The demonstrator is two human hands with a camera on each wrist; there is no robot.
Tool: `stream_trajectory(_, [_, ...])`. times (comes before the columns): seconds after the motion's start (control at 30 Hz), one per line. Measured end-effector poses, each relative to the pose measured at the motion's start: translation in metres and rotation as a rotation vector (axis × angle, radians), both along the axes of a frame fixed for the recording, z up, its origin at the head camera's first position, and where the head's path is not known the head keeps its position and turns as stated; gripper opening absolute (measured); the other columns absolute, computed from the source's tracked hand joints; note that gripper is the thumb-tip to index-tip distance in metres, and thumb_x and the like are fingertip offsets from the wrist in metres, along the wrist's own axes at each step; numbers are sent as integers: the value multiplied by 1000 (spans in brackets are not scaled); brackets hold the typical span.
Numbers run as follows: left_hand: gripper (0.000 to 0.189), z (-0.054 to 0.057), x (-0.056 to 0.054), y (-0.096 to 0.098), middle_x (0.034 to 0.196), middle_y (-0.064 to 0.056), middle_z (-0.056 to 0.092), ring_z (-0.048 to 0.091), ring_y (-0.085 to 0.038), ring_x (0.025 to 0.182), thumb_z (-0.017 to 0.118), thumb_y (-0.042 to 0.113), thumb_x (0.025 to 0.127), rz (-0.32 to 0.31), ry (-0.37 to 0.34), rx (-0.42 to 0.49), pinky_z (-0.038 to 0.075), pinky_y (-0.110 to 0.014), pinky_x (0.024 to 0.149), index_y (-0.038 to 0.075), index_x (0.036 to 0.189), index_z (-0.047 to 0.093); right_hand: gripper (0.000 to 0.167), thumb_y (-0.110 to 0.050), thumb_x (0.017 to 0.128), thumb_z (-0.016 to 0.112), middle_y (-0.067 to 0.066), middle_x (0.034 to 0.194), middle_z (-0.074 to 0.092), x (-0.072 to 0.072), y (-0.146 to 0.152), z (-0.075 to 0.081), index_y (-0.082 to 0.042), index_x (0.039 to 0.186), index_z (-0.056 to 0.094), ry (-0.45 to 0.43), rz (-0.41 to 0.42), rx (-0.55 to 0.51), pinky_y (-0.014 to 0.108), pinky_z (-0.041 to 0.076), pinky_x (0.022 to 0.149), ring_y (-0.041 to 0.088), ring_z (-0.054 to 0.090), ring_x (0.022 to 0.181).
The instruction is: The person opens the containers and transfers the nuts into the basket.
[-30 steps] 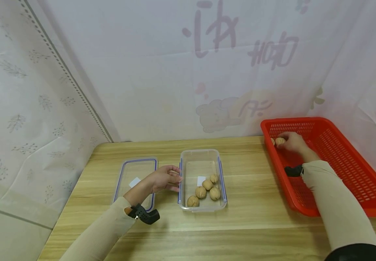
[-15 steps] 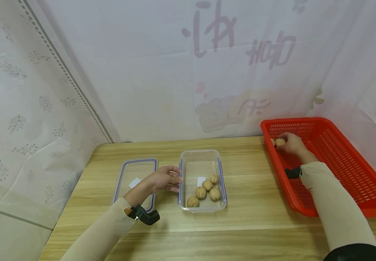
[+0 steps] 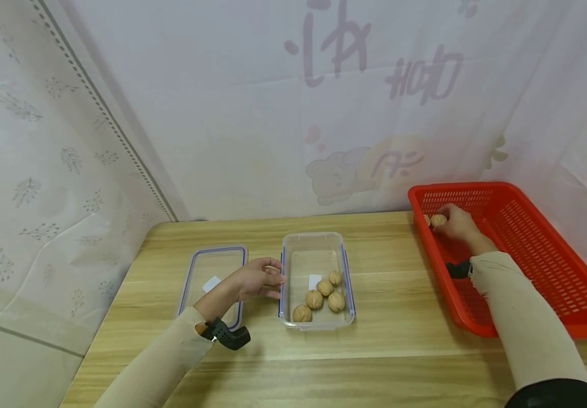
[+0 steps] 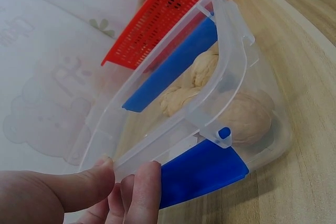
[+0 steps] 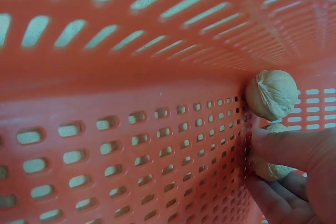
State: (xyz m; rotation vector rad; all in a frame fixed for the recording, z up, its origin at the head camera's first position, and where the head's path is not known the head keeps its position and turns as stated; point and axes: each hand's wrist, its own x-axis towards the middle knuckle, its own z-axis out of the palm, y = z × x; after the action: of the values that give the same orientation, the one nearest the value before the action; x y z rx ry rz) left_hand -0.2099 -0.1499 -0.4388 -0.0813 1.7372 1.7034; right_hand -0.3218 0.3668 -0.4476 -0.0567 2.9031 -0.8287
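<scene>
My left hand (image 3: 260,279) pinches the left rim of a clear plastic food container (image 3: 310,258) with blue side clips, thumb over the edge and fingers outside, as the left wrist view shows. Several walnuts (image 3: 325,287) lie in its near and right part, by a small white label. At the far left corner inside a red plastic basket (image 3: 433,283), my right hand (image 3: 459,222) holds a walnut (image 5: 270,169) between thumb and fingers, partly hidden by the thumb. A second walnut (image 5: 271,95) lies right beside it in the basket.
Left of the container, a clear lid (image 3: 217,260) with a blue seal lies flat on the wooden table (image 3: 293,374), partly under the left forearm. A printed cloth (image 3: 242,141) hangs behind the table. The basket's slotted walls rise around the right hand.
</scene>
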Motion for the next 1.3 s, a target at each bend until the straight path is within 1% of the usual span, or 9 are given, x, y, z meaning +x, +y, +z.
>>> stream_trajectory(0.1, [40, 1, 0, 1, 98, -10, 57, 60, -15, 84, 55, -8, 101, -4, 0, -1, 65, -33, 78, -12, 136, 38, 57, -7, 88, 72, 40, 120, 50, 1, 1, 1, 20, 128, 41, 0, -6, 4, 64, 46, 95, 50, 50, 105])
stream_trajectory(0.27, [40, 1, -1, 2, 98, -9, 57, 60, -15, 84, 56, -8, 100, -10, -6, -5, 64, -32, 77, -12, 136, 38, 57, -9, 89, 71, 40, 119, 49, 1, 2, 1, 20, 128, 40, -6, -13, 5, 65, 45, 97, 50, 49, 105])
stream_trajectory(0.43, [42, 0, -1, 2, 100, -11, 57, 60, -16, 84, 56, -7, 100, -4, -1, -5, 65, -33, 78, -12, 137, 37, 60, -16, 95, 67, 40, 121, 49, 2, 3, 5, 21, 133, 38, -26, 6, 21, 66, 44, 98, 51, 50, 109])
stream_trajectory(0.57, [41, -1, 0, 1, 100, -11, 56, 59, -16, 84, 56, -7, 100, 2, 2, -8, 65, -34, 78, -12, 137, 38, 63, -21, 101, 60, 45, 127, 47, 3, 3, 12, 24, 138, 34, -29, 42, 40, 69, 41, 102, 56, 48, 115])
stream_trajectory(0.67, [40, -1, 0, 1, 99, -11, 56, 59, -16, 84, 56, -7, 100, 0, 3, -9, 64, -33, 78, -11, 136, 38, 66, -23, 104, 57, 49, 133, 42, 2, 3, 18, 26, 139, 30, -27, 80, 68, 70, 37, 107, 60, 43, 123])
stream_trajectory(0.77, [40, -2, 0, 0, 98, -10, 56, 59, -15, 83, 57, -7, 100, -2, 2, -6, 64, -32, 77, -11, 136, 39, 70, -27, 106, 54, 50, 139, 34, 4, 2, 24, 27, 142, 26, -40, 117, 92, 71, 31, 112, 62, 34, 131])
stream_trajectory(0.9, [41, -2, 1, 0, 99, -12, 56, 59, -16, 84, 57, -7, 100, 1, 1, -4, 64, -32, 77, -11, 136, 38, 76, -34, 108, 50, 51, 144, 26, 7, 1, 32, 27, 144, 22, -35, 154, 115, 72, 24, 114, 63, 23, 136])
stream_trajectory(1.13, [41, -2, 1, -1, 97, -9, 57, 59, -15, 83, 56, -8, 100, -1, 2, 3, 65, -31, 76, -12, 136, 38, 80, -41, 108, 48, 51, 148, 17, 15, 0, 42, 21, 149, 21, -34, 191, 196, 78, 14, 113, 67, 14, 137])
stream_trajectory(1.3, [40, -1, 1, 0, 98, -9, 57, 60, -15, 83, 55, -8, 100, 0, 4, 6, 65, -32, 77, -12, 137, 37, 84, -49, 106, 48, 48, 154, 4, 26, -4, 53, 11, 156, 17, -48, 194, 227, 85, 13, 107, 68, 7, 139])
